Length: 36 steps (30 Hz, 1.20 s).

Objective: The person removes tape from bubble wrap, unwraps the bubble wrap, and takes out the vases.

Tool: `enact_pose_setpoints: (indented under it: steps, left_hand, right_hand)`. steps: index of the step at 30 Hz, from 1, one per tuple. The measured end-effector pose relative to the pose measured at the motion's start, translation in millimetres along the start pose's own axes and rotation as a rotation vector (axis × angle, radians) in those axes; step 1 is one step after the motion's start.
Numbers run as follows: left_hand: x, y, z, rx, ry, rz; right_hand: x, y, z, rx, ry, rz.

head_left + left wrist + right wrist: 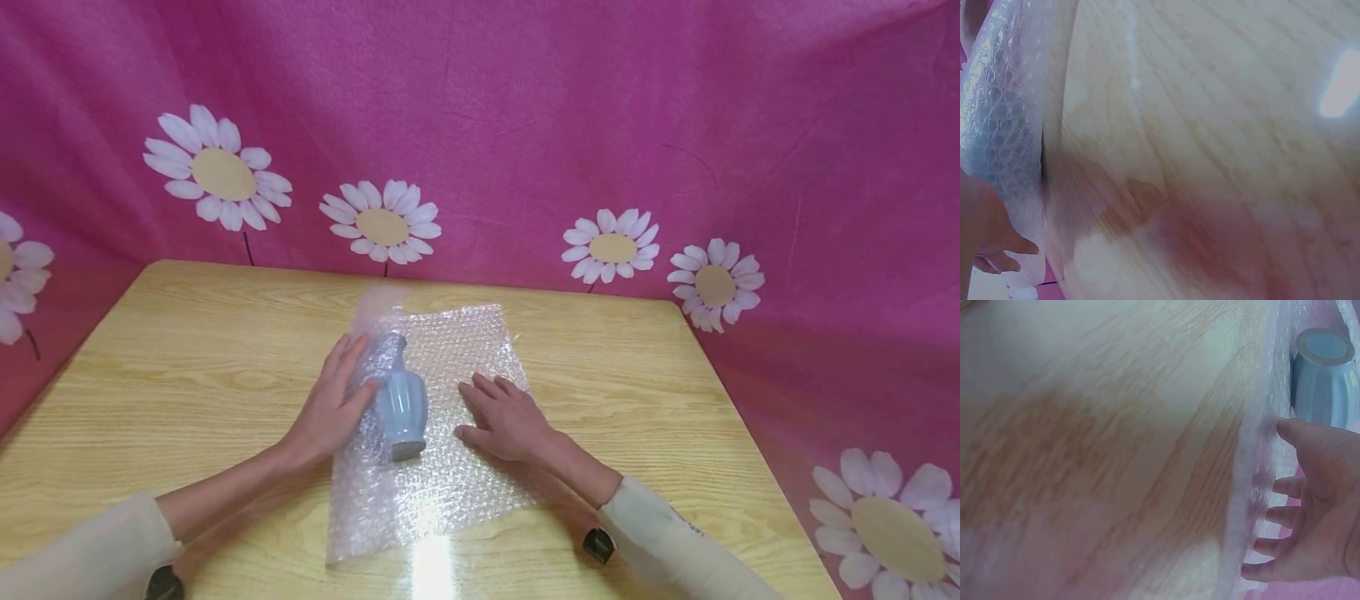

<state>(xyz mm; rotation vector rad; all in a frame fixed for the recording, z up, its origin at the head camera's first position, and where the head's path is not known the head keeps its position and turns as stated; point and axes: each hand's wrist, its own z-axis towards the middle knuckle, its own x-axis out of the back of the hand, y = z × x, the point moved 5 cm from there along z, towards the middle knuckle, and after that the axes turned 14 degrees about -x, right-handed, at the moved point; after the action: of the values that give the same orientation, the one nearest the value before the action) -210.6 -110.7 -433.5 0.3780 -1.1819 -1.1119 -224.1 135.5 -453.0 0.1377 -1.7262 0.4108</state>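
Note:
On the table lies a sheet of bubble wrap [465, 342], with a glossy light blue vase [407, 404] on its side upon it. The vase's neck points to the far side and its base faces me. A flap of the wrap's left side is folded over part of the vase. My left hand [327, 412] rests against that flap, fingers extended along the vase's left side. To the right of the vase, my right hand [510, 423] lies on the wrap with spread fingers. The right wrist view shows the vase [1325, 394] beyond the thumb.
The pale wooden table [210, 350] extends on both sides of the wrap. A magenta cloth [480, 125] with large white daisies hangs behind and beside it. Light glares off the near table edge.

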Motion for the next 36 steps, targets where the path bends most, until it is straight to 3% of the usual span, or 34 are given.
enact_pose_setpoints:
  steps: [13,21,32,36]
  left_hand:
    - [11.4,-8.5,-8.3,0.024,0.037,-0.010]
    - [17.5,-10.0,-12.9,0.072,0.082,-0.097]
    - [27.1,-16.6,-16.9,0.234,0.230,-0.359]
    - [30.5,-22.6,-19.9,0.324,0.297,-0.442]
  right_hand:
    - [0.7,-0.7,-0.3,-0.008,0.003,0.004]
    - [1.9,-1.4,-1.6,-0.006,-0.008,0.006]
    - [0.9,-0.3,-1.1,-0.003,0.000,-0.003]
    - [1.0,-0.8,-1.0,0.000,0.003,-0.002]
